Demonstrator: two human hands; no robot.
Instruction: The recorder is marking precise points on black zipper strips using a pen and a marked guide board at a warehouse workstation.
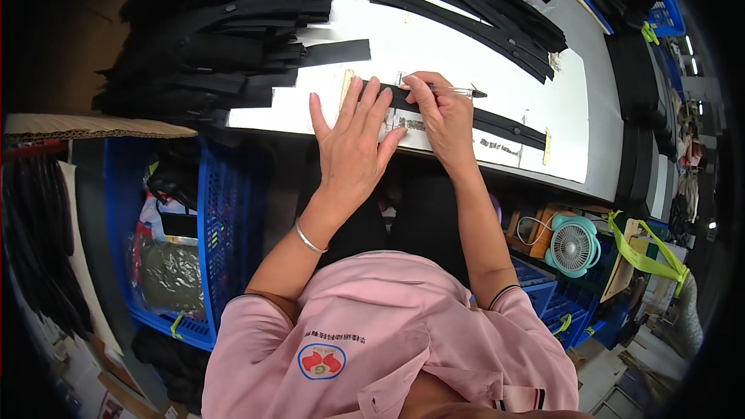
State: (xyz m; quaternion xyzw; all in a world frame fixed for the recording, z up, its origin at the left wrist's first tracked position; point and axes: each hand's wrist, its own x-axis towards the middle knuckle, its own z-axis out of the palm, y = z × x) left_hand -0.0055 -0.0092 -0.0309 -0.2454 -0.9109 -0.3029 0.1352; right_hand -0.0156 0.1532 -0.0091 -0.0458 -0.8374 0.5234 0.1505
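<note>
A long black fabric strip (pixel 504 126) lies along the near edge of the white worktop (pixel 434 43), between small beige blocks (pixel 547 147). My left hand (pixel 351 143) rests flat on the strip's left end, fingers spread. Close beside it, my right hand (pixel 448 122) grips a slim clear pen (pixel 466 91). The pen's dark end points right; its other end is hidden by my fingers, near the strip. Dark smudged marks (pixel 497 147) show on the worktop below the strip.
Black strips (pixel 233 23) are heaped at the left of the worktop, and more strips (pixel 473 23) lie at the back. A blue crate (pixel 206 240) with bagged items stands lower left. At the right are a small teal fan (pixel 573 246) and blue baskets (pixel 535 295).
</note>
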